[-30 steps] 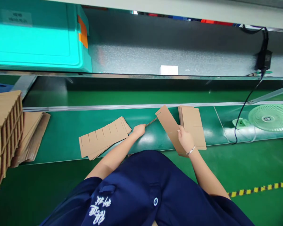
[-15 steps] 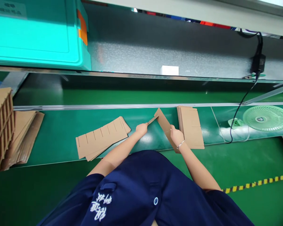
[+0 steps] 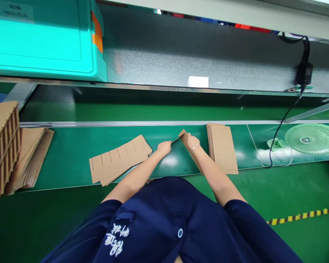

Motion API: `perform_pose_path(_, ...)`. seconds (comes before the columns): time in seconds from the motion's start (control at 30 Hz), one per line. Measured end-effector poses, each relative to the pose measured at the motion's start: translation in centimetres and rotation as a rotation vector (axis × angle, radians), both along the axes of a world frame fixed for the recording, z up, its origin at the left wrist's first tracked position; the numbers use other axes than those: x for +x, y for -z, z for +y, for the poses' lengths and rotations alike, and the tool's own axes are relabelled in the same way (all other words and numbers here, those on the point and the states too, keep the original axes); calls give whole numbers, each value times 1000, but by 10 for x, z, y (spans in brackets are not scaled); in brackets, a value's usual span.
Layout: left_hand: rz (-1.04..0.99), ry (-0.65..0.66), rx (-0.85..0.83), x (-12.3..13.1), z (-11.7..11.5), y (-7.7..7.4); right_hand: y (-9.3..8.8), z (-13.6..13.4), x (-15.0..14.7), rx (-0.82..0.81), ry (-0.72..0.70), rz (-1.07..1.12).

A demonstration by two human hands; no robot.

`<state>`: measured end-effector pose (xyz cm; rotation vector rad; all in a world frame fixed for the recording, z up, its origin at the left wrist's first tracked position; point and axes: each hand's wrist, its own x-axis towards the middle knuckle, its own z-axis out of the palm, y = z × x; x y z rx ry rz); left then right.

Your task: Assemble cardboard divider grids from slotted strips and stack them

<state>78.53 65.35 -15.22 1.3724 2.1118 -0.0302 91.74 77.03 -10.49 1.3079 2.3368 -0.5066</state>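
My left hand (image 3: 163,147) is closed on a narrow cardboard strip (image 3: 176,139), seen nearly edge-on. Its far end meets the upper end of a longer cardboard divider (image 3: 184,136); whether the two are slotted together I cannot tell. My right hand (image 3: 193,141) grips that divider near its top, and my wrist and forearm hide part of it. To the left lies a fanned pile of slotted cardboard dividers (image 3: 119,157). Right of my right hand is a stack of plain-looking cardboard pieces (image 3: 223,149) with a short slit.
Assembled cardboard grids (image 3: 4,146) stand at the far left beside flat cardboard sheets (image 3: 34,157). A green fan (image 3: 312,138) and a black cable (image 3: 283,117) are at the right. Above, the metal shelf (image 3: 153,54) carries a teal box (image 3: 44,40) and a small white block (image 3: 197,82).
My right hand has slid up along the divider towards its upper end, closer to my left hand. The divider has shifted slightly. My left hand has hardly moved.
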Motion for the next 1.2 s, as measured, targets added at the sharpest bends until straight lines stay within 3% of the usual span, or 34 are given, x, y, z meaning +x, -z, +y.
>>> perform_pose_path(0.1,-5,-13,1,-7,8,-3,8,5,-16,-38,-3,21)
perform_pose_path(0.2,-7,-13,18,-13,10,-10,6,19,-4,-61,-25,77)
perform_pose_path(0.3,7,-35,55,-18,-5,-16,0,34,48,105,68,150)
perform_pose_path(0.43,0,-81,101,-26,-47,-15,11,31,142,408,382,25)
perform_pose_path(0.57,2,-134,76,-31,-80,-7,31,10,185,412,255,47)
perform_pose_path(0.63,11,-130,64,-33,-84,-6,30,3,186,405,193,83)
perform_pose_path(0.7,23,-117,74,-33,-80,-7,16,0,185,413,208,90)
perform_pose_path(0.83,35,-70,149,-29,-56,-15,-48,-6,192,489,340,65)
perform_pose_path(0.9,31,-35,167,-25,-40,-19,-83,-15,193,510,304,194)
perform_pose_path(0.97,25,-7,161,-20,-26,-20,-106,-31,183,446,201,398)
perform_pose_path(1.07,20,15,113,-13,-10,-19,-109,-62,151,270,35,510)
perform_pose_path(1.2,9,20,80,-10,-3,-14,-81,-97,112,241,-57,293)
